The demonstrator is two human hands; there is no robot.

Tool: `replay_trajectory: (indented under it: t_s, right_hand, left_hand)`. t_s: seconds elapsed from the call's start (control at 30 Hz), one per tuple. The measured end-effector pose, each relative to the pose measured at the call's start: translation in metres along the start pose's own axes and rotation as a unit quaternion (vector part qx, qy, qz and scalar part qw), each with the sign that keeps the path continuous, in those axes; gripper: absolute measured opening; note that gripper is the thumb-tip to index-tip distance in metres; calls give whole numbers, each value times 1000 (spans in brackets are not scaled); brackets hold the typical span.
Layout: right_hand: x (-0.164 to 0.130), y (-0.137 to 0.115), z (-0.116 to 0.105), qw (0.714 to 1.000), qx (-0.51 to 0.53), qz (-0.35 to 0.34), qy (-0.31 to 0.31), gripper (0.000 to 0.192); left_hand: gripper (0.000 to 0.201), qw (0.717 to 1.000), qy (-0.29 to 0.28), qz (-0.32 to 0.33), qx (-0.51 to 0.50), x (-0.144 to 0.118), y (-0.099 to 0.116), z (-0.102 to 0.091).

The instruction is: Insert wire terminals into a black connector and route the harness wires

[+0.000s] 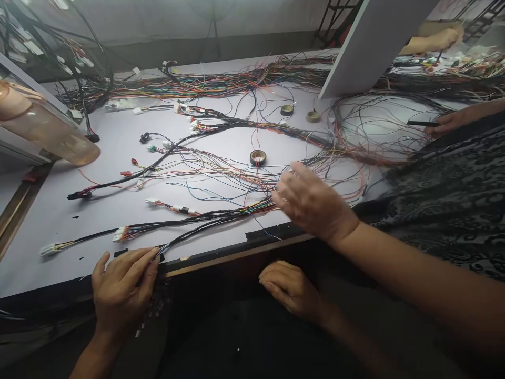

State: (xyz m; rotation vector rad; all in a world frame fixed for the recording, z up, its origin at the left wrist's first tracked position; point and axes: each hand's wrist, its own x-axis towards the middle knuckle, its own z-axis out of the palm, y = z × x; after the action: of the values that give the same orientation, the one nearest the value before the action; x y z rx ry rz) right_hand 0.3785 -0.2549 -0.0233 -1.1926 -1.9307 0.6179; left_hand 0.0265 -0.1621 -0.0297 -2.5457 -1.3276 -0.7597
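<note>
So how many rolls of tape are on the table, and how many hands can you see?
Rolls of tape: 3
Hands: 5
Total: 8

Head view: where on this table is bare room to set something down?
Bare table lies between the plastic bottle and the black-sleeved branch; another strip runs along the front-left edge below the white connector. Centre and right are crowded with loose wires.
</note>
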Motion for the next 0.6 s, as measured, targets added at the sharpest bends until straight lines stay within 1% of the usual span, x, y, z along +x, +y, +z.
replay_trajectory:
  t_s: [0.1,0.17,0.23,0.47,0.6]
  right_hand:
    - [-41,-6,35,999,30,38,6,18]
    - [-54,-4,48,997,53,53,13,15]
    - [-56,-1,51,996,61,54,18,13]
    - [-49,-1,45,997,56,55,1,10]
    - [-49,-2,47,997,54,55,8,10]
  left_hand:
    - [29,1000,1,5,0,1,0,1]
    - [29,1000,1,2,-1,0,0,1]
    - [29,1000,3,-1,-1,0,0,1]
    - [26,1000,21,-4,-11,-1,-1,2]
    - [24,999,47,-2,-12,-1,-4,7]
